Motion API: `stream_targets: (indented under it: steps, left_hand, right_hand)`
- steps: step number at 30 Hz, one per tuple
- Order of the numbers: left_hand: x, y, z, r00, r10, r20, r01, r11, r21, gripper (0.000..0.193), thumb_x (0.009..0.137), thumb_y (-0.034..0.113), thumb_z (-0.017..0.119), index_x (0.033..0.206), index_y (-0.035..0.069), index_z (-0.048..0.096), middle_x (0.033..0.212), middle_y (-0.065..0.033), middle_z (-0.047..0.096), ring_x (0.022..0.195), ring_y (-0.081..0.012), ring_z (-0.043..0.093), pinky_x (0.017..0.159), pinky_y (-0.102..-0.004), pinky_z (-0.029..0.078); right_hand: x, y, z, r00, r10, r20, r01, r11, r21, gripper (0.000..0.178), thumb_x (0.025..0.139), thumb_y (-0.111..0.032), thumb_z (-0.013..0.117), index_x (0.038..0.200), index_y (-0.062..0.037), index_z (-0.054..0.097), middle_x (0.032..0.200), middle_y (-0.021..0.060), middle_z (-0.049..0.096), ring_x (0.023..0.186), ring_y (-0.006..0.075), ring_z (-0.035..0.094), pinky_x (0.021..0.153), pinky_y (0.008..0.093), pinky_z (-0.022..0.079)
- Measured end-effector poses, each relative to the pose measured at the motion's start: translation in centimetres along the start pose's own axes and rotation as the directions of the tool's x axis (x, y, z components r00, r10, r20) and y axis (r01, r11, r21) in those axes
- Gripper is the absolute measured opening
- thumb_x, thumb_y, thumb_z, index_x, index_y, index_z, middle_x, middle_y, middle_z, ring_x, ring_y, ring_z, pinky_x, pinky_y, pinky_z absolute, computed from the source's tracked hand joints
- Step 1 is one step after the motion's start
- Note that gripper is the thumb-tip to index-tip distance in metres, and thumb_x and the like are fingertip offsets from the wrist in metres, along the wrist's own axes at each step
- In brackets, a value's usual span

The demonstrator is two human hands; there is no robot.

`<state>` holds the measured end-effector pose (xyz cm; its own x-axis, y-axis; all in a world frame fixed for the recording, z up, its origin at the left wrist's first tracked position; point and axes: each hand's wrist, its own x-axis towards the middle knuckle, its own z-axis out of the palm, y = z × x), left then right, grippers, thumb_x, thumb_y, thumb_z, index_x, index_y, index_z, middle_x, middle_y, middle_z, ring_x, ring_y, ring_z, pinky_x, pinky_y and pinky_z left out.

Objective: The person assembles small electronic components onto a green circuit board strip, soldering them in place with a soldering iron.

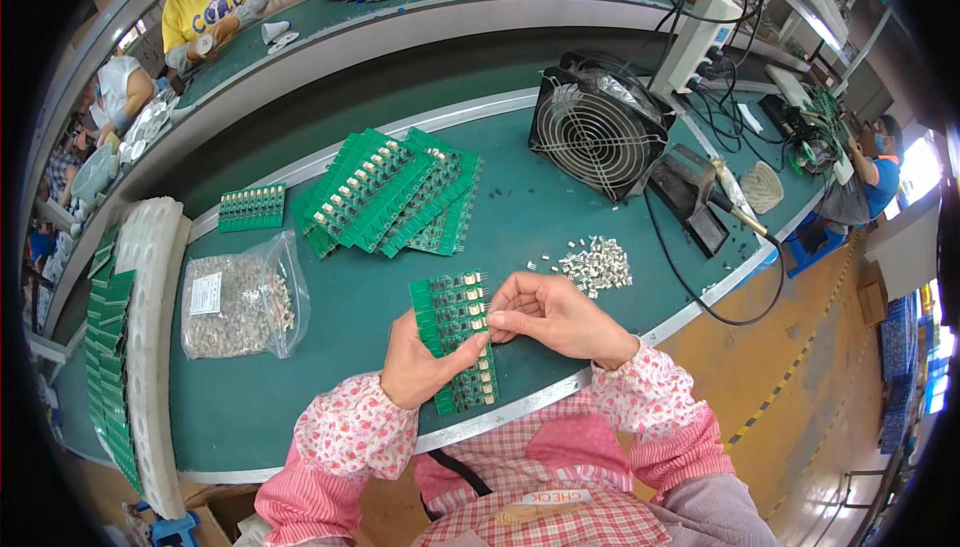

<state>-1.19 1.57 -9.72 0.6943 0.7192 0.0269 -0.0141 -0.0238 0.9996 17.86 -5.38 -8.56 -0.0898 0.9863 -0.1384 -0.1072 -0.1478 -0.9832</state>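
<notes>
My left hand [425, 362] grips a green circuit board panel [447, 312] near the table's front edge, its thumb lying across the face. Along that panel runs a row of small cream connectors. At the panel's right edge my right hand [550, 317] is closed, thumb and forefinger pinched together beside the connectors. Whatever sits between those fingertips is too small or hidden to make out. Just beyond the right hand lies a loose pile of small white connectors [597, 265]. Farther back, several more green panels [370, 192] are stacked askew, some carrying connectors.
A clear bag of small parts [240, 302] and a single panel [252, 208] lie at left, beside a white foam rack [150, 347] of boards. A black fan [600, 127], a soldering iron [740, 209] and its cable occupy the right. Other people work beyond the bench.
</notes>
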Motion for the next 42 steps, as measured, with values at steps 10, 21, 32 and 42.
stream_targets:
  steps: [10, 21, 32, 42]
  left_hand:
    - [0.3, 0.6, -0.2, 0.997, -0.073, -0.035, 0.064, 0.976, -0.21, 0.029, 0.076, 0.002, 0.073, 0.101, 0.001, 0.057, 0.089, -0.0024, 0.064, 0.078, -0.0087, 0.061, 0.07, -0.0256, 0.052]
    - [0.1, 0.3, -0.5, 0.996, -0.073, -0.054, 0.056, 0.96, -0.274, 0.028, 0.076, 0.003, 0.074, 0.099, 0.001, 0.059, 0.089, -0.0026, 0.064, 0.077, -0.0094, 0.061, 0.07, -0.0254, 0.052]
    - [0.0, 0.0, -0.5, 0.992, -0.076, -0.101, 0.044, 0.957, -0.288, 0.024, 0.08, 0.005, 0.07, 0.101, 0.001, 0.06, 0.091, -0.003, 0.065, 0.079, -0.0087, 0.061, 0.071, -0.0249, 0.051]
    - [-0.2, 0.5, -0.1, 0.995, 0.033, -0.094, -0.049, 0.986, -0.162, 0.025, 0.079, 0.004, 0.07, 0.102, 0.0, 0.06, 0.093, -0.0039, 0.066, 0.082, -0.0087, 0.061, 0.072, -0.025, 0.051]
  right_hand:
    - [-1.5, -1.7, -2.8, 0.774, -0.454, -0.441, 0.011, 0.706, -0.708, 0.016, 0.082, -0.011, 0.067, 0.094, -0.0024, 0.063, 0.085, 0.0081, 0.064, 0.075, 0.0155, 0.063, 0.067, 0.0273, 0.05]
    - [0.6, 0.4, -3.4, 0.756, -0.638, 0.146, 0.129, -0.073, -0.989, 0.016, 0.07, -0.011, 0.072, 0.085, -0.0095, 0.067, 0.081, 0.0011, 0.06, 0.079, 0.0214, 0.054, 0.066, 0.0332, 0.042]
    - [-0.4, -0.4, 1.1, 0.916, -0.262, -0.304, 0.159, 0.932, -0.325, 0.012, 0.084, -0.011, 0.067, 0.087, 0.0, 0.063, 0.085, 0.0032, 0.062, 0.075, 0.0077, 0.055, 0.067, 0.0218, 0.047]
    - [-0.1, -0.6, 3.2, 0.962, 0.055, -0.266, -0.014, 0.988, 0.154, 0.017, 0.088, -0.015, 0.064, 0.092, 0.0001, 0.059, 0.087, 0.0026, 0.062, 0.075, 0.0075, 0.057, 0.066, 0.0213, 0.05]
